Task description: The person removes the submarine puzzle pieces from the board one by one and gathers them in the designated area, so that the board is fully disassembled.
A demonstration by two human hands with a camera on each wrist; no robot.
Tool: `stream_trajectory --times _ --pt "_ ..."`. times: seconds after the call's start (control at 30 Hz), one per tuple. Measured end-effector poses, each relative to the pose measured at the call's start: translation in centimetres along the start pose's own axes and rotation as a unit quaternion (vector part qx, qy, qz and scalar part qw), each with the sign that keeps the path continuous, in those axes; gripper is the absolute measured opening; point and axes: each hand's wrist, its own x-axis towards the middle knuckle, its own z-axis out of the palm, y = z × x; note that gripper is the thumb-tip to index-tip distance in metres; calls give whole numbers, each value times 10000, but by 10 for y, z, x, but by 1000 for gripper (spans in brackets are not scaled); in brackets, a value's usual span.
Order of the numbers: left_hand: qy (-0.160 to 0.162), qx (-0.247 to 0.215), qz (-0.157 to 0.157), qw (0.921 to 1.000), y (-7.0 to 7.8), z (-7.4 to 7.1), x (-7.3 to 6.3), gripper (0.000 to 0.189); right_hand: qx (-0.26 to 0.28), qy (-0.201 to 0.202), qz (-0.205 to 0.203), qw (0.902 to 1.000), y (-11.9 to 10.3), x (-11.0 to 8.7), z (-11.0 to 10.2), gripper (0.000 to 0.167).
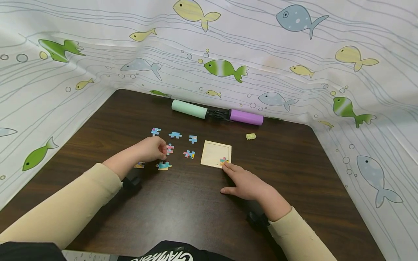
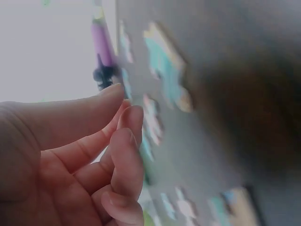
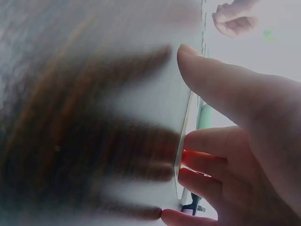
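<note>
My left hand (image 1: pixel 151 149) hovers over loose jigsaw pieces, its fingers loosely curled; nothing shows between thumb and fingers in the left wrist view. Nearest it are a pink jigsaw piece (image 1: pixel 169 149) just past the fingertips and a teal jigsaw piece (image 1: pixel 163 165) below them. Partly hidden under the wrist lies an orange-and-blue piece (image 1: pixel 139 165). With fairly straight fingers, my right hand (image 1: pixel 246 183) rests at the near right corner of a square wooden puzzle tray (image 1: pixel 212 149). One piece (image 1: pixel 224 160) sits in that corner, at the fingertips, partly covered.
Beyond the left hand lie blue pieces (image 1: pixel 175 135), and a pink-and-blue piece (image 1: pixel 189 154) lies left of the tray. Mint (image 1: pixel 189 109) and purple cylinders (image 1: pixel 246 117) with black cord stand at the back. A small yellow block (image 1: pixel 250 136) lies right. Fish-print curtains (image 1: pixel 228 43) surround the table.
</note>
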Motion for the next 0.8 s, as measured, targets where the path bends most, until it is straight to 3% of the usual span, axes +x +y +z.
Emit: stream_trajectory --times 0.17,0.37,0.57,0.8 --pt "9 85 291 9995 22 -2 10 10 19 8 -12 10000 1 0 1 87" --pt "-106 231 612 9978 65 3 33 8 20 29 -64 10000 1 1 0 86" --pt "-493 233 676 9962 102 25 66 14 76 26 -80 9999 3 0 1 85" --pt "-682 356 530 9956 124 58 90 26 58 92 -166 9998 3 -1 1 86"
